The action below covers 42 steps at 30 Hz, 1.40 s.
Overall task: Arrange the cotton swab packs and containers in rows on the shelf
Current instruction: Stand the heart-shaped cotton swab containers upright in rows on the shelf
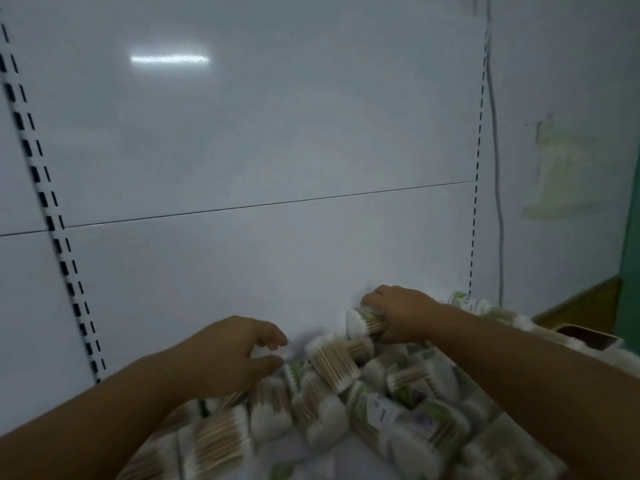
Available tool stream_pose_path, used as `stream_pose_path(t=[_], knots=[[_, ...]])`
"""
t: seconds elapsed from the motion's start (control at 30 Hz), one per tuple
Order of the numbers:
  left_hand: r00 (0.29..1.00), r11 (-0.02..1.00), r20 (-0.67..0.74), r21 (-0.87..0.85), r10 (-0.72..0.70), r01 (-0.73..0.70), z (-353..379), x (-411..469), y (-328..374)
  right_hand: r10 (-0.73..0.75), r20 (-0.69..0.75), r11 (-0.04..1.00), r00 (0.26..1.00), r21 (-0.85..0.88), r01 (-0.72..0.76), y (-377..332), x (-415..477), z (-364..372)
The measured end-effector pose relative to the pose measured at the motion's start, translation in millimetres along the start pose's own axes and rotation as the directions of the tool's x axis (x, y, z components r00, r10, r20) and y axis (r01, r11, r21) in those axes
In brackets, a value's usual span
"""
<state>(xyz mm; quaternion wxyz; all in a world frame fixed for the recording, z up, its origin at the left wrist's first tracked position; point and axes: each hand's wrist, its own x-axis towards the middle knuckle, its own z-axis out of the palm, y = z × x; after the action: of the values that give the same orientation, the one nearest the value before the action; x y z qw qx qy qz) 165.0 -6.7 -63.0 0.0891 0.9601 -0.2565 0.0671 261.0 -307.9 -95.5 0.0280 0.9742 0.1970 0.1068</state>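
Right hand point(398, 317) grips a cotton swab container point(363, 323) at the back edge of the shelf point(304, 455), above the jumbled packs point(332, 365), while the left hand point(235, 351) hovers half-curled, seemingly empty; next, probably stand it upright to start a row.

In front of me stands a white back panel point(259, 133), crossed by a thin dark seam point(270, 204). A slotted upright point(52, 216) with two rows of dark slots edges it on my left, and a thinner slotted strip point(477, 188) edges it on my right. A long lamp glare point(169, 59) shines high on the panel. Past the right strip, a pale wall point(554, 64) carries a hanging cable point(496, 168) and a yellowish stain point(557, 174). Green paint point(632, 237) and brown trim point(585, 306) sit at the far right.
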Motion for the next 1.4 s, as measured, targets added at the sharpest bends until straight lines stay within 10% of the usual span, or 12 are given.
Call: stream_pose_path(t=[0.23,0.33,0.43,0.57,0.67,0.77,0.87,1.0,1.07,1.2,1.3,1.4], knots=[[0.977,0.908,-0.151,-0.413,-0.151,0.076,9,0,26,-0.118,-0.095,0.990,0.988,0.061,0.124,13,16,4],[0.900,0.684,-0.257,-0.727,-0.352,0.061,3,7,33,-0.202,-0.284,0.965,0.937,0.105,0.239,6,11,-18],[0.906,0.202,0.022,-0.972,-0.422,0.118,-3,9,36,-0.424,-0.497,0.847,0.758,0.079,0.526,-30,0,-43],[0.943,0.064,0.218,-0.968,-0.251,0.241,-5,4,45,-0.630,-0.645,0.589,0.432,-0.035,0.807,-81,-10,-62],[0.941,0.076,0.153,-0.980,-0.302,0.183,-4,-5,41,-0.543,-0.543,0.582,0.640,0.305,0.753,-84,-4,-61],[0.912,0.104,0.065,-0.988,-0.404,0.117,-6,-18,31,-0.329,-0.210,0.870,0.920,0.311,0.382,-67,4,-46],[0.904,0.070,0.061,-0.993,-0.424,0.100,-6,-24,32,-0.199,0.084,0.973,0.976,0.134,0.187,-71,2,-19],[0.894,0.005,0.099,-0.994,-0.437,0.112,-2,-25,33,-0.203,0.040,0.965,0.978,0.176,0.193,-77,0,-8],[0.912,-0.050,0.124,-0.992,-0.392,0.113,-2,-30,29,-0.223,0.014,0.813,0.975,0.554,0.178,-67,7,-21],[0.961,-0.170,0.091,-0.984,-0.260,0.047,-3,-40,21,-0.366,0.018,-0.028,0.930,0.999,-0.030,-55,9,-50],[1.000,-0.219,0.022,-0.976,-0.020,0.017,-3,-39,31,-0.476,-0.036,-0.236,0.879,0.968,-0.088,-74,6,-55],[0.997,-0.231,-0.072,-0.971,0.030,-0.063,-11,-41,41,-0.504,-0.158,-0.234,0.849,0.971,0.042,-100,4,-61]])
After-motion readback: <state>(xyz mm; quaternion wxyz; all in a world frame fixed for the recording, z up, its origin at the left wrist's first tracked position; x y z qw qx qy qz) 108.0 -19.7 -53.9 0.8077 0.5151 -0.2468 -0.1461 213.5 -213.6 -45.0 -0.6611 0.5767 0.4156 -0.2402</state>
